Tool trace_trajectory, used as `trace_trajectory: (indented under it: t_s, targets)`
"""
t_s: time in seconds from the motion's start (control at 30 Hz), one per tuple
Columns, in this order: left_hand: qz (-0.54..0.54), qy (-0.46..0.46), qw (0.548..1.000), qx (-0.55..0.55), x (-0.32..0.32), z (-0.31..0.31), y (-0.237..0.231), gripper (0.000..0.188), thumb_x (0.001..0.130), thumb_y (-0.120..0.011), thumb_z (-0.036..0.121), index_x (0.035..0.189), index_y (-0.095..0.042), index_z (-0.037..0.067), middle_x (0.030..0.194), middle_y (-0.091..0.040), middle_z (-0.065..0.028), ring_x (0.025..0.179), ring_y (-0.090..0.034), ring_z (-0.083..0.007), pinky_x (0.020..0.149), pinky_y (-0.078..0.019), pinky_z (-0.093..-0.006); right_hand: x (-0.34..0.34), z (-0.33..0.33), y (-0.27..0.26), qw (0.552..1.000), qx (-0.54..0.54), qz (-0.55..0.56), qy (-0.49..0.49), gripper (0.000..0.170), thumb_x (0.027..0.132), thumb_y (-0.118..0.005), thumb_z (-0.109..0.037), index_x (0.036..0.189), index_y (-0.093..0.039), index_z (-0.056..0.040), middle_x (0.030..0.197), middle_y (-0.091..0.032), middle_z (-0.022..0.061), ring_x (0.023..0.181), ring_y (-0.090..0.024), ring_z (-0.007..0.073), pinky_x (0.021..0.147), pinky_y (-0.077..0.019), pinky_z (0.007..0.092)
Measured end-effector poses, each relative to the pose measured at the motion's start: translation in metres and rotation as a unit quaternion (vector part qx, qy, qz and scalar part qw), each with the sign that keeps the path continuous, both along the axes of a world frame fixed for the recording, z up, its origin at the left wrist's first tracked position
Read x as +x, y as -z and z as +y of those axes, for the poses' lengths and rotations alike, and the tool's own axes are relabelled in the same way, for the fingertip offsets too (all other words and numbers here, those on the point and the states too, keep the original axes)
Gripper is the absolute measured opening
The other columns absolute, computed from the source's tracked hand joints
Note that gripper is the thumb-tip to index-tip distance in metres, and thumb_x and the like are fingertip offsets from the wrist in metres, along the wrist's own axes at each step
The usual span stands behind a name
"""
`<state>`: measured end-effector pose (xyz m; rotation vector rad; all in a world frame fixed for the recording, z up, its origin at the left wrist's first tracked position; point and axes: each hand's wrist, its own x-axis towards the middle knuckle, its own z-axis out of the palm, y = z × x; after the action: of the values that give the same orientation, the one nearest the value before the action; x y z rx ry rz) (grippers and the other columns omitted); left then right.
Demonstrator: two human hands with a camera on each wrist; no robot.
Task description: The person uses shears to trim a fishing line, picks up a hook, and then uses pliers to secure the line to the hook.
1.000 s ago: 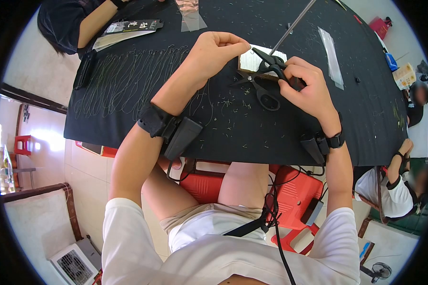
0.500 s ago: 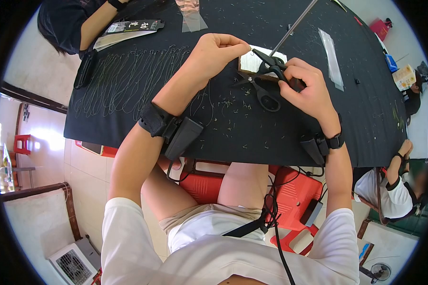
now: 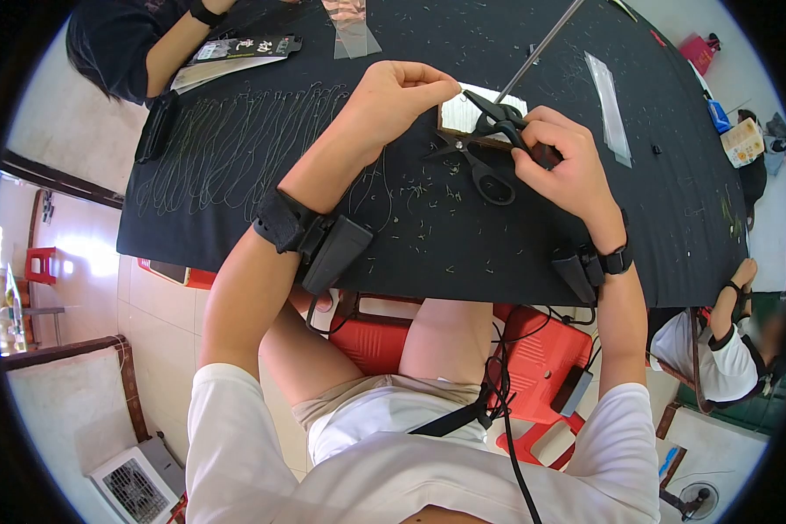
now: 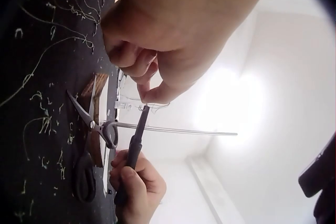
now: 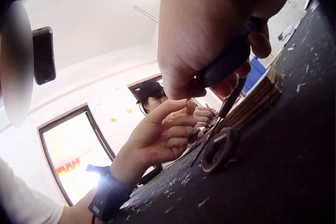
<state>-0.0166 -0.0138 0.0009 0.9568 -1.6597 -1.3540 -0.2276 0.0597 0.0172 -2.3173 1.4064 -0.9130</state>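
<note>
My left hand is raised over the black table, thumb and forefinger pinching a thin line at the tips. Fine loops of it show by the fingertips in the left wrist view. In my right hand I grip black pliers, with their tip right at the left fingertips. Beneath them sits a wooden block with a ridged white top, a slim metal rod standing up from it. Black-handled scissors lean on the block's near side, blades to the left.
Many thin looped lines lie in a row at the left. Short clippings are scattered over the black cloth. Clear plastic sleeves lie at right, a black packet at back left. Another person's arm reaches in there.
Both my hands and the pliers keep nearly the same place. The other person's arm at the back left has shifted slightly, and a person at the far right has moved.
</note>
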Motion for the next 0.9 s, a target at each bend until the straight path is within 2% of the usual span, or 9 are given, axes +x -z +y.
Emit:
trace_trajectory:
  t_s: [0.4,0.7,0.9]
  targets:
    - [-0.011,0.009,1.000,0.012,0.0000,-0.0001,-0.0001,0.026,0.078,-0.063,0.023,0.093,-0.065,0.001,0.061,-0.048,0.0056,0.048,-0.033,-0.0003,0.042,-0.0204,-0.0160,0.0001,0.0003,-0.0004,1.000,0.001,0.003,0.002,0.019,0.068,-0.062,-0.012,0.064,-0.049,0.0015,0.069,-0.048,0.0071,0.054,-0.045,0.0155,0.048,-0.0357,0.0264]
    - [-0.006,-0.010,1.000,-0.018,0.0001,0.0006,-0.0003,0.026,0.079,-0.063,0.024,0.092,-0.065,0.001,0.059,-0.047,0.0060,0.049,-0.033,-0.0002,0.042,-0.0204,-0.0163,0.0004,0.0004,-0.0008,1.000,-0.002,0.002,0.001,0.018,0.068,-0.062,-0.011,0.065,-0.051,0.0018,0.069,-0.049,0.0074,0.054,-0.046,0.0156,0.048,-0.0361,0.0263]
    - [-0.004,0.014,1.000,0.008,0.0010,0.0017,-0.0029,0.027,0.078,-0.063,0.024,0.093,-0.065,0.001,0.060,-0.048,0.0054,0.049,-0.033,-0.0006,0.043,-0.0203,-0.0164,0.0007,0.0003,-0.0012,1.000,-0.002,0.003,0.001,0.017,0.067,-0.062,-0.011,0.065,-0.051,0.0017,0.068,-0.049,0.0074,0.054,-0.046,0.0158,0.048,-0.0358,0.0264]
